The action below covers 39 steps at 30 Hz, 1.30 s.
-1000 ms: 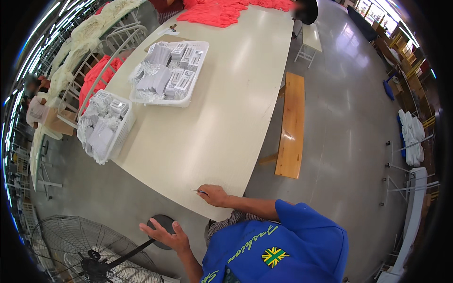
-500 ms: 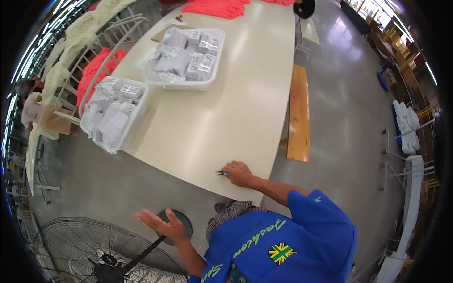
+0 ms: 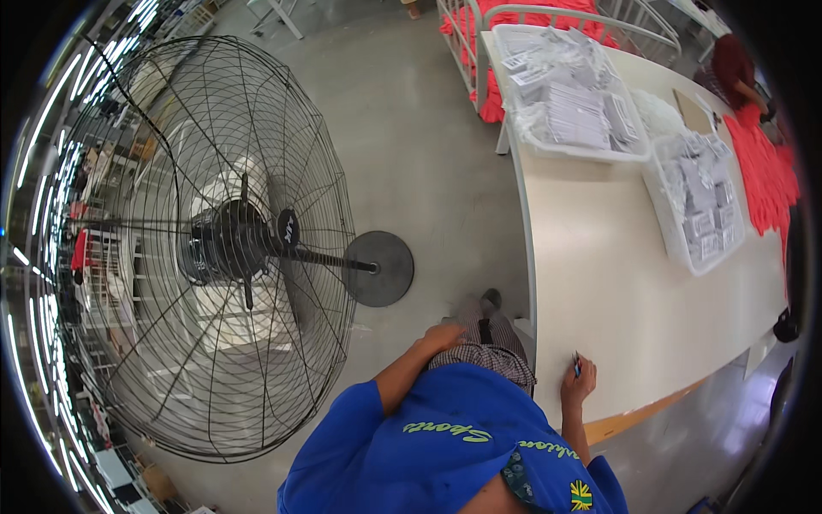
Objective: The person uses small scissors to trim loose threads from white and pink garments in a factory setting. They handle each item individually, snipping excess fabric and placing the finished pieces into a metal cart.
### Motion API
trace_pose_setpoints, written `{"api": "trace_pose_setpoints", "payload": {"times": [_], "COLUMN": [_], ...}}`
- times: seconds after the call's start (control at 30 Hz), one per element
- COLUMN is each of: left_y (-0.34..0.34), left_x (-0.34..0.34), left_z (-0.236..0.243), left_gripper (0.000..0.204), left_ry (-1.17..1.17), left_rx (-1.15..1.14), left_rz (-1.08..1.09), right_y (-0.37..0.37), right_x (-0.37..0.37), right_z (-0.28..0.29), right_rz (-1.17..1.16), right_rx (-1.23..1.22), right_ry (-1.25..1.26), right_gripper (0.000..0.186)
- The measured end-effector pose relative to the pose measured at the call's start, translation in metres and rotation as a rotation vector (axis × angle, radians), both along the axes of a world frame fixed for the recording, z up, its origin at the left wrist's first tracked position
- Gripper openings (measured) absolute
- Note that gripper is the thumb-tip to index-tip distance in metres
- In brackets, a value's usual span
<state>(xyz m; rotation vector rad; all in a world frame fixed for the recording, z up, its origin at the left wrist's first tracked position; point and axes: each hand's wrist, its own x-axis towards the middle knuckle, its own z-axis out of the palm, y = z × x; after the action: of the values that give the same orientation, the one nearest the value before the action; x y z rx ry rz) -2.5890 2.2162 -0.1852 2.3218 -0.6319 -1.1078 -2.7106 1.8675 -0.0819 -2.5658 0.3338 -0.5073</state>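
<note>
At the right, my right hand (image 3: pixel 580 383) rests on the near end of the pale table (image 3: pixel 634 308). Its fingers are closed round small thread snips (image 3: pixel 577 367) with a blue handle and dark, narrow tips. My left hand (image 3: pixel 443 336) lies low against my checkered trousers (image 3: pixel 501 360), in front of my waist. Its fingers are blurred and partly out of sight. Farther along the table stand a white plastic bin (image 3: pixel 591 154) and a second white bin (image 3: pixel 675 231), both filled with bundled white tags and strings.
A large black floor fan (image 3: pixel 231 240) stands close at my left, its round base (image 3: pixel 390 265) on the grey floor. Coral-red cloth (image 3: pixel 762 171) lies at the table's far right, where another person (image 3: pixel 732 73) leans in. A white metal rail cart (image 3: pixel 467 43) holds more red cloth.
The view has swung left, bringing the fan to the middle left and the table to the right. My left hand has dropped from raised and spread to my waist. My right hand keeps the snips.
</note>
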Motion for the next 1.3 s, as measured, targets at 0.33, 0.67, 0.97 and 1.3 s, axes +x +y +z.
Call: {"api": "trace_pose_setpoints", "payload": {"times": [0.33,0.67,0.97,1.3], "left_y": [0.013,0.038,0.058,0.084], "left_x": [0.071,0.116,0.136,0.027], "left_z": [-0.049,0.003,0.005,0.03], "left_gripper": [0.035,0.035,0.026,0.038], "left_ry": [0.133,0.186,-0.125,0.328], "left_rx": [-0.022,0.139,-0.046,-0.37], "left_rz": [0.246,0.573,0.81,0.774], "right_y": [0.011,-0.015,-0.005,0.002], "right_x": [0.004,0.015,0.066,0.085], "right_z": [-0.004,-0.018,-0.022,-0.03], "right_rz": [-0.129,0.256,0.266,0.252], "right_rx": [-0.065,-0.131,-0.133,-0.198], "right_ry": [0.137,0.332,0.285,0.172], "right_gripper": [0.02,0.021,0.02,0.02]}}
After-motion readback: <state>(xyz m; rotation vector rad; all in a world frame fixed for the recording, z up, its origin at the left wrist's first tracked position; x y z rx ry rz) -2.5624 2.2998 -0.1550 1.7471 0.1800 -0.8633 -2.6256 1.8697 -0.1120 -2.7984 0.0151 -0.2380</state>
